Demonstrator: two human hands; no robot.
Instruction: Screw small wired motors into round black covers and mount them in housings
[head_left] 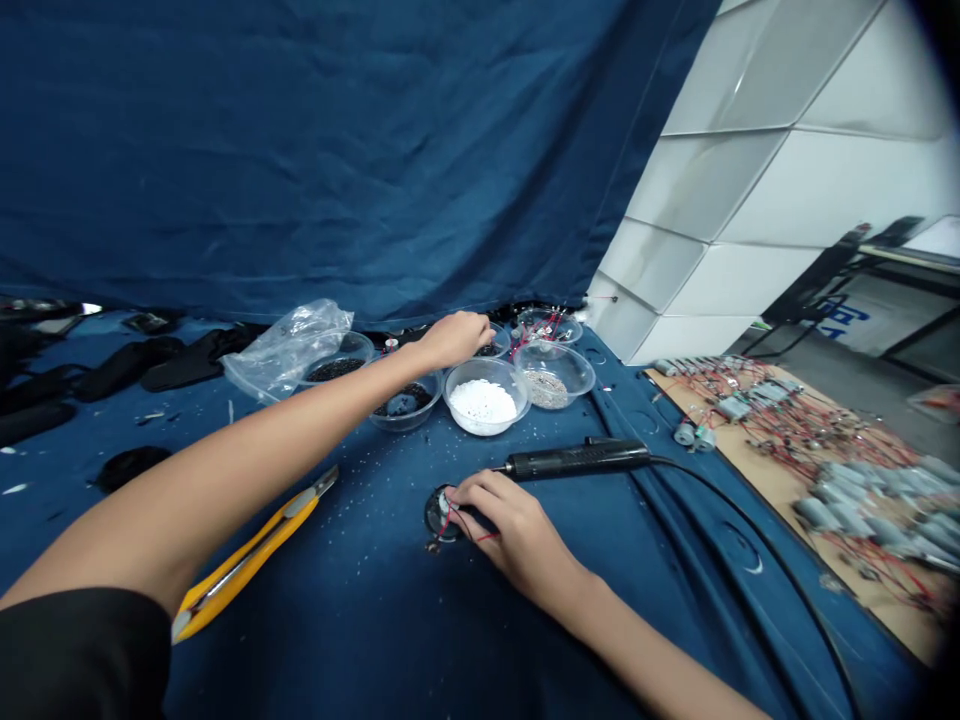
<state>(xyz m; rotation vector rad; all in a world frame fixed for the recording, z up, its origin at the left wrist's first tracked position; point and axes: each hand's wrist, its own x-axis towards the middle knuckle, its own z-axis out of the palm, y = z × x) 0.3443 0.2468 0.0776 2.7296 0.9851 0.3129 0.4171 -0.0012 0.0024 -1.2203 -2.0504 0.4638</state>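
My left hand (456,338) reaches across to a small clear bowl (501,340) at the back. Its fingers are bent together at the bowl's rim, and anything in them is hidden. Near the middle of the table, my right hand (517,525) grips a round black part (433,512) with a pale piece inside and thin red and black wires. Just beyond the right hand lies a black electric screwdriver (577,460), its cord running right. A bowl of small white pieces (484,402) stands between the two hands, beside a bowl of small metallic bits (551,385).
An orange utility knife (251,555) lies under my left forearm. Bowls of small black parts (405,402) and a plastic bag (289,345) are farther back. Wired grey motors cover a board (896,610) at right. A blue curtain (315,150) hangs behind.
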